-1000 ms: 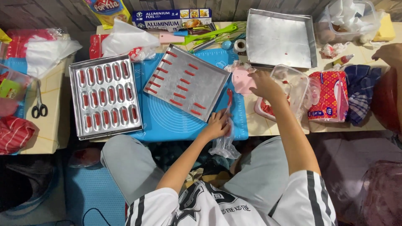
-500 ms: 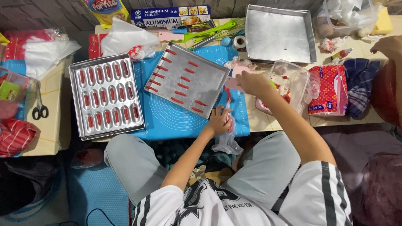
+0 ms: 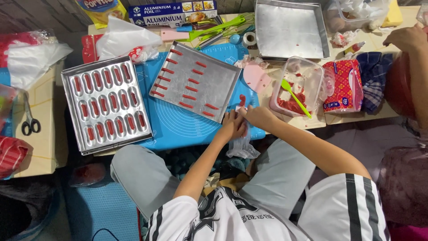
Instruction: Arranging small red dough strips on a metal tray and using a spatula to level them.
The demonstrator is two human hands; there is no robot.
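In the head view, a clear plastic piping bag (image 3: pixel 241 145) with red batter at its tip is being held by both hands at the near edge of the blue silicone mat (image 3: pixel 178 125), which is lying on the worktop (image 3: pixel 42 143). The left hand (image 3: pixel 232 126) is being kept closed around the bag, its fingers (image 3: pixel 230 117) curled narrowly on the plastic. The right hand (image 3: pixel 258 117) is being pressed against the bag's upper part just beside the left, its fingers pinched on it. The loose end of the bag is hanging down past the near edge of the worktop, over the person's lap.

Just beyond the hands, a flat metal tray (image 3: pixel 196 67) carrying rows of short red batter strips is being left tilted on the mat. Toward the left edge, a moulded metal pan (image 3: pixel 71 111) with red-filled oblong cavities is sitting, partly overhanging the near edge. To the right of the hands, a clear plastic tub (image 3: pixel 312 71) holding red batter and a green spatula (image 3: pixel 295 98) is standing. An empty square metal pan (image 3: pixel 290 29) is resting at the far edge. Scissors (image 3: pixel 30 120) are lying near the left edge. Another person's hand (image 3: pixel 405 38) is being seen at the far right corner.
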